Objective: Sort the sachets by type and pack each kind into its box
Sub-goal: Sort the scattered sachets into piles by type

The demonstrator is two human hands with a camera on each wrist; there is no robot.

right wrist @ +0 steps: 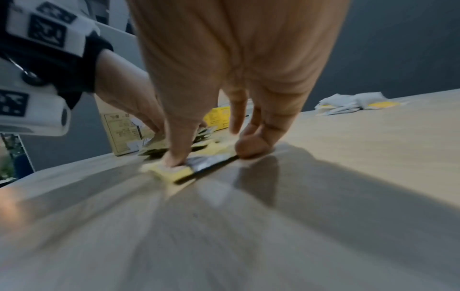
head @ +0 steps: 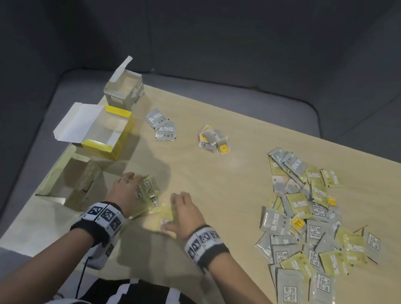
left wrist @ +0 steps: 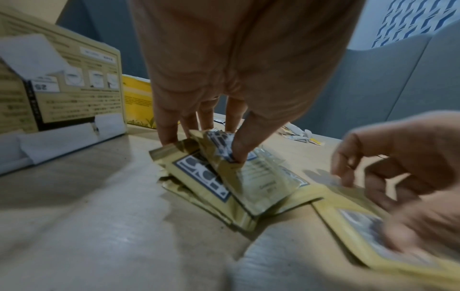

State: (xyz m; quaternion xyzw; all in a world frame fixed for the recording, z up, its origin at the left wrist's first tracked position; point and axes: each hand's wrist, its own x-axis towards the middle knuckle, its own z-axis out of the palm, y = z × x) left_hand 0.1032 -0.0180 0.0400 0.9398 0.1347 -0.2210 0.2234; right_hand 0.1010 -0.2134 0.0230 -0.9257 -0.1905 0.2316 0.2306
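Note:
Three open boxes stand along the table's left edge: a grey box (head: 117,101) farthest, a yellow box (head: 117,147) in the middle, and a gold box (head: 86,181) (left wrist: 74,88) nearest. Beside the gold box my left hand (head: 137,182) (left wrist: 204,137) pinches a small stack of gold sachets (head: 150,189) (left wrist: 224,189), thumb on top and fingers at the far edge. Just right of it my right hand (head: 172,211) (right wrist: 211,155) spans one gold sachet (head: 165,213) (right wrist: 209,164) (left wrist: 361,226) lying flat, with its thumb and curled fingertips at the sachet's two ends.
Two grey sachets (head: 162,127) lie near the yellow box. A small heap of yellow-tagged bags (head: 212,138) sits mid-table. A large mixed pile of grey, gold and yellow sachets (head: 311,228) covers the right side. Bare wooden table (head: 214,191) lies between. A grey sofa surrounds the table.

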